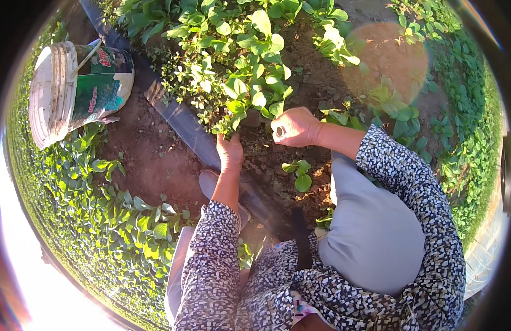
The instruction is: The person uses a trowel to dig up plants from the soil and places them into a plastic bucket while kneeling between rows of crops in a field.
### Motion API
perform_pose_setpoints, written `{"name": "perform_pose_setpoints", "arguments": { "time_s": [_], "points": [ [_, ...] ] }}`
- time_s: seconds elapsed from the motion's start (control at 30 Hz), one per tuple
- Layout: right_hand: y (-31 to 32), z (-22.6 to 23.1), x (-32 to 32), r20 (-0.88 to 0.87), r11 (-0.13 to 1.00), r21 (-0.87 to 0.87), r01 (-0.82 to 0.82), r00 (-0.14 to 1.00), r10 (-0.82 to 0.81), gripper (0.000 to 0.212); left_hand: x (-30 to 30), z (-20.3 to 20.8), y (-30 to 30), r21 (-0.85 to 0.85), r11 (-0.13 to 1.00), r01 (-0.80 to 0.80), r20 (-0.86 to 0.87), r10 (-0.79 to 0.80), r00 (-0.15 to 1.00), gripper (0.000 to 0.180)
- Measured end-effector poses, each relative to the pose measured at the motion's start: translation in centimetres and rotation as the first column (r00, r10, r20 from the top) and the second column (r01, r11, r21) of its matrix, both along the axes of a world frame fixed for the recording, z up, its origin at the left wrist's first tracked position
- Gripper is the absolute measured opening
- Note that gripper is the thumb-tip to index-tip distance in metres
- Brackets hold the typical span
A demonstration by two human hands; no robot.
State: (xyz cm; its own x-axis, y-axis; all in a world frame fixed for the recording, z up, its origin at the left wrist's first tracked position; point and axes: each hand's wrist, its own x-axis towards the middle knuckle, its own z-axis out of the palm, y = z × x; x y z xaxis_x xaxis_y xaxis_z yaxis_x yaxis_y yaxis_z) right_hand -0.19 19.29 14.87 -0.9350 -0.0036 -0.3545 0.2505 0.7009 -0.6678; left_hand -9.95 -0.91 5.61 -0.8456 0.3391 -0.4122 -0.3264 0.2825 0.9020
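Note:
My left hand reaches up to the edge of a clump of low plants, its fingers closed on a small-leaved plant. To its right, my right hand is a fist around a handle, of which only the round end shows; the rest of that tool is hidden. Broad-leaved green seedlings stand just beyond both hands. A lone seedling grows from the brown soil, nearer to me than the right hand.
A dirty plastic bucket, white with a green label, lies tilted at the far left. A dark flat strip runs diagonally across the soil past my left hand. Dense leafy rows grow at left, and more plants at right.

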Motion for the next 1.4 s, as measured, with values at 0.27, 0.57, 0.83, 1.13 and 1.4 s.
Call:
{"name": "perform_pose_setpoints", "arguments": {
  "time_s": [0.27, 0.57, 0.83, 1.13, 1.4],
  "points": [
    [-2.5, -0.4, -1.8, -0.049, 0.994, 0.052, -0.094, 0.994, 0.097, 0.016, -6.3, -1.4, -2.2, -0.392, 0.914, -0.105, -0.163, 0.043, 0.986, 0.044],
    [-4.6, 0.3, -4.8, 0.077, 0.996, 0.028, -0.082, 0.994, 0.079, 0.019, -7.9, -2.0, -3.0, -0.298, 0.954, -0.041, -0.071, 0.021, 0.997, 0.031],
    [1.6, 2.8, 0.3, -0.008, 0.963, -0.117, 0.243, 0.969, -0.246, 0.024, -2.1, 1.8, -3.4, 0.049, 0.998, 0.046, 0.569, -0.065, 0.82, 0.026],
    [2.8, 4.2, 4.7, 0.007, 0.844, -0.405, 0.351, 0.924, -0.381, 0.022, 6.0, -1.9, -3.6, -0.433, 0.792, 0.43, -0.097, -0.515, 0.852, 0.037],
    [3.6, 4.6, 6.2, 0.042, 0.691, -0.551, 0.469, 0.842, -0.538, 0.025, 1.2, 1.5, -1.2, 0.086, 0.996, 0.03, 0.158, -0.043, 0.986, 0.043]
  ]
}}
